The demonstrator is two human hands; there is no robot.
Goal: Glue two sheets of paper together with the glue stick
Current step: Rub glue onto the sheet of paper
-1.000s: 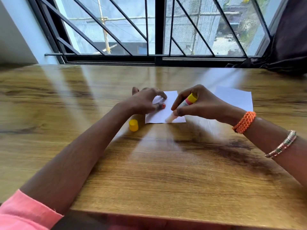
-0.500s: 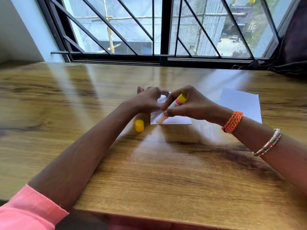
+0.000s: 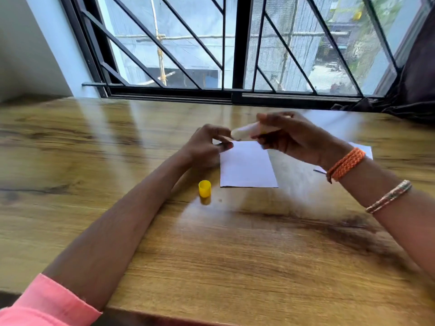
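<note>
A white paper sheet (image 3: 247, 168) lies flat on the wooden table (image 3: 211, 250). My left hand (image 3: 207, 147) is at its top left corner, fingers curled, thumb and forefinger pinching that corner. My right hand (image 3: 289, 137) grips the uncapped glue stick (image 3: 244, 132), blurred and held almost level just above the sheet's far edge, its tip pointing left toward my left hand. A second white sheet (image 3: 363, 150) lies to the right, mostly hidden behind my right wrist. The yellow glue cap (image 3: 204, 188) stands on the table just left of the near sheet.
A barred window (image 3: 235, 55) runs along the table's far edge. Dark cloth (image 3: 414, 95) hangs at the far right corner. Bracelets circle my right wrist (image 3: 346, 163).
My right hand has lifted the glue stick off the sheet and tipped it toward level, moving up and back. My left hand stays at the sheet's corner.
</note>
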